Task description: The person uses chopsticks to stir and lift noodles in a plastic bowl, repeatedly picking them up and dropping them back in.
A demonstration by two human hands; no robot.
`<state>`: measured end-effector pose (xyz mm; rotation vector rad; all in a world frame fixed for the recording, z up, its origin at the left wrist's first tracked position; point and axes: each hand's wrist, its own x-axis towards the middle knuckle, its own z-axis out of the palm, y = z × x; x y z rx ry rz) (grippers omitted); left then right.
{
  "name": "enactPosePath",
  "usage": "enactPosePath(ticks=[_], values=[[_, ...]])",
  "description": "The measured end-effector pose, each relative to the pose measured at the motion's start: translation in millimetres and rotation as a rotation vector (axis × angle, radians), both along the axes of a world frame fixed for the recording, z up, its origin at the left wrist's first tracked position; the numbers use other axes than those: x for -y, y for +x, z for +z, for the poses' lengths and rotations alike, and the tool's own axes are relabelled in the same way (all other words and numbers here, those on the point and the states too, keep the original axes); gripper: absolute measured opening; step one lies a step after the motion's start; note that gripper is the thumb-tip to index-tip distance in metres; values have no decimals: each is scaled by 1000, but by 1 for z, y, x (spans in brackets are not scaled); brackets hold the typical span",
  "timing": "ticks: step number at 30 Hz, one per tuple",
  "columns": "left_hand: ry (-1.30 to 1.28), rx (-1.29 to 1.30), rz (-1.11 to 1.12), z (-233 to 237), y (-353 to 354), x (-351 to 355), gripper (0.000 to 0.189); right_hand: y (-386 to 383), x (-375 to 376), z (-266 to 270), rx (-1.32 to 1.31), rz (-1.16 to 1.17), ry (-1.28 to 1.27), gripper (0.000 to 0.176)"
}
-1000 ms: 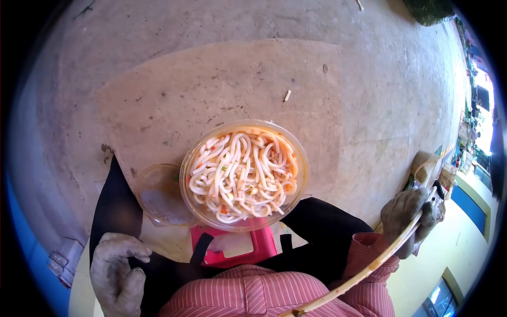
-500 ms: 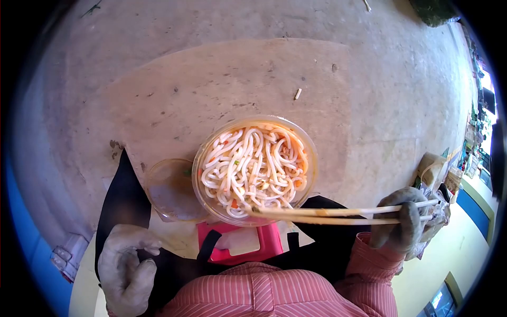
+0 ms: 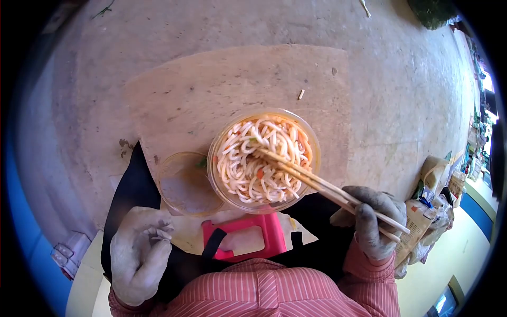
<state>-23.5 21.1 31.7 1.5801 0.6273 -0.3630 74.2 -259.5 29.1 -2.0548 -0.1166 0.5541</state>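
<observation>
A round clear plastic bowl [image 3: 212, 185] holds thick white noodles [image 3: 248, 174] with bits of orange and green in reddish sauce. My right hand [image 3: 377, 216], in a grey glove, is closed around a pair of chopsticks [image 3: 322, 186]. The chopstick tips are in the noodles near the middle of the bowl. My left hand [image 3: 138, 256], in a pale, dirty glove, hovers at the lower left above my lap. Its fingers are loosely curled towards the thumb, with nothing visible in them. Left of the bowl lies a round clear plastic lid [image 3: 185, 187], partly hidden by the bowl.
The bowl stands on a worn brown board [image 3: 174, 100]. A pink plastic stool [image 3: 274, 240] shows below the bowl, between my legs. At the right are a cardboard box [image 3: 417, 222] and plastic bags [image 3: 441, 224]. A small white stub [image 3: 301, 94] lies beyond the bowl.
The chopsticks have swung from lying across the bowl's near edge to pointing into the middle of the noodles. My right hand moved left. The noodles are rearranged. My left hand's fingers curled further.
</observation>
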Motion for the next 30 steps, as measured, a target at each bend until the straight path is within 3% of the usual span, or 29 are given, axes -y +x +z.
enactPosePath(ticks=[4, 6, 9, 12, 14, 16, 17, 21, 30], values=[[32, 9, -54, 1, -1, 0, 33, -1, -6, 4, 9, -60, -75, 20], [18, 31, -31, -1, -1, 0, 26, -1, -6, 6, 0, -34, -81, 19], [12, 72, -50, -3, -3, 0, 25, -6, -8, 16, -34, -275, 6, 22], [9, 66, -53, -4, -3, -1, 25, -9, 4, 23, 14, -277, 84, 26], [10, 75, -50, -4, -4, 0, 26, -10, 6, 24, 77, -250, 89, 28], [11, 80, -48, -3, -5, 0, 26, -5, 8, 26, 209, 168, -23, 24], [9, 78, -55, -4, -5, 0, 26, -3, 7, 25, 72, 189, 43, 18], [-4, 82, -52, -2, -4, 2, 27, -3, 3, 20, 46, 338, -57, 12], [11, 37, -43, -1, -2, 2, 27, -4, -3, 19, 124, 70, -64, 18]])
